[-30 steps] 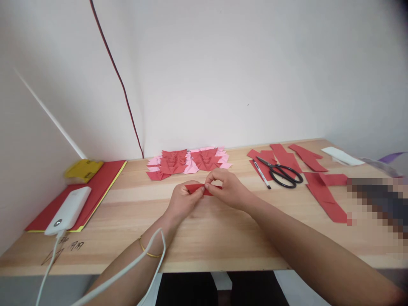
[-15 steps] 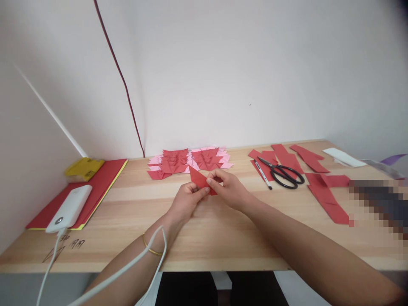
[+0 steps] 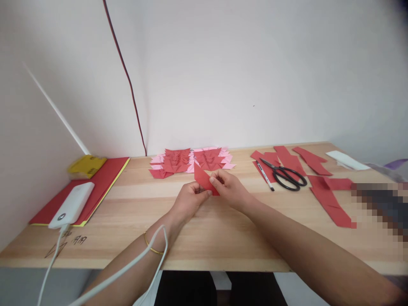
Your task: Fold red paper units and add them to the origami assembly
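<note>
Both hands grip one small red folded paper [image 3: 202, 177] above the middle of the wooden table. My left hand [image 3: 192, 198] pinches its lower edge, thumb in front. From the right, my right hand [image 3: 230, 187] pinches the side of the same paper between thumb and forefinger. One pointed corner of the paper sticks up between the hands; part of it is hidden by the fingers. Just beyond lie rows of red folded paper pieces [image 3: 177, 160] overlapping with pink folded pieces [image 3: 228, 159].
At right, black-handled scissors [image 3: 288, 177] and a pen [image 3: 265, 175] lie on red paper strips [image 3: 328, 204]. A white strip [image 3: 347, 160] is farther right. At left, a white power bank [image 3: 72, 204] and a yellow packet [image 3: 86, 166] rest on red sheets [image 3: 41, 211]. A white cable [image 3: 127, 268] crosses my left forearm.
The paper's pointed corner stands a little higher and shows more of its face. My fingers have shifted slightly on it. The whole view has moved a bit.
</note>
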The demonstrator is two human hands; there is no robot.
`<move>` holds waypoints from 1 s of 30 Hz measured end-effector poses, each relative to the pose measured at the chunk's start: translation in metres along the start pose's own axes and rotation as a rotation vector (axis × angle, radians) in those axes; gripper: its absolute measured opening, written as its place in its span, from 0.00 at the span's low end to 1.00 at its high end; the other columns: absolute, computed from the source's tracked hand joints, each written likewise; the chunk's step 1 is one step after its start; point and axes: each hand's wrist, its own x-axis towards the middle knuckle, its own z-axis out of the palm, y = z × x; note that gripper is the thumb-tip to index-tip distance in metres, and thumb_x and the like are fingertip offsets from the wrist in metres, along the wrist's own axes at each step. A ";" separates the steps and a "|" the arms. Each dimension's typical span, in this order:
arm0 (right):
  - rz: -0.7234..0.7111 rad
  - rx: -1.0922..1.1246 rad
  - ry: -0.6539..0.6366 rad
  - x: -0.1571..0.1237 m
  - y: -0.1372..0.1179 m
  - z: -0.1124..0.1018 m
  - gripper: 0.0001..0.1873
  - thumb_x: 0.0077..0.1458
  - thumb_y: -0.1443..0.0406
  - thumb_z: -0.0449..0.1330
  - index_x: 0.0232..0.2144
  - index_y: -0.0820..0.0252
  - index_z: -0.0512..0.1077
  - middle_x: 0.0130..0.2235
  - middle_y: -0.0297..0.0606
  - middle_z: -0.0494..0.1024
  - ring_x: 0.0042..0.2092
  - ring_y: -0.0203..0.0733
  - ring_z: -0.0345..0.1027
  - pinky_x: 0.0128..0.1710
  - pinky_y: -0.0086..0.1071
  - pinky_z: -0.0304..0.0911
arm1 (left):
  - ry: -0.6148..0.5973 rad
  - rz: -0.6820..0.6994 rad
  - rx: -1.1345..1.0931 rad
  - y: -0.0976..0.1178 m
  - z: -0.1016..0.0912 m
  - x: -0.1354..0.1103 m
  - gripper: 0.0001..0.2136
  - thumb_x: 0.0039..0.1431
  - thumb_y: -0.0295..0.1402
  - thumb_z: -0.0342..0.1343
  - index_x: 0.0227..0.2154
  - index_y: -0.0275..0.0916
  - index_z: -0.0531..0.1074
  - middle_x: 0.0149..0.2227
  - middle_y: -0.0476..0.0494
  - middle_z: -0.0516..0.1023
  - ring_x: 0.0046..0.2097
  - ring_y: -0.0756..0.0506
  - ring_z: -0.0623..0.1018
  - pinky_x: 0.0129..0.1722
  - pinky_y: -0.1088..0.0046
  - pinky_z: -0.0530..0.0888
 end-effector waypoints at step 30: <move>-0.211 -0.263 0.069 0.000 -0.002 0.000 0.07 0.57 0.66 0.47 0.27 0.57 0.57 0.27 0.36 0.67 0.29 0.40 0.59 0.31 0.33 0.53 | 0.062 0.106 -0.240 0.004 -0.003 0.003 0.10 0.46 0.36 0.63 0.26 0.34 0.71 0.23 0.50 0.71 0.26 0.54 0.68 0.31 0.77 0.66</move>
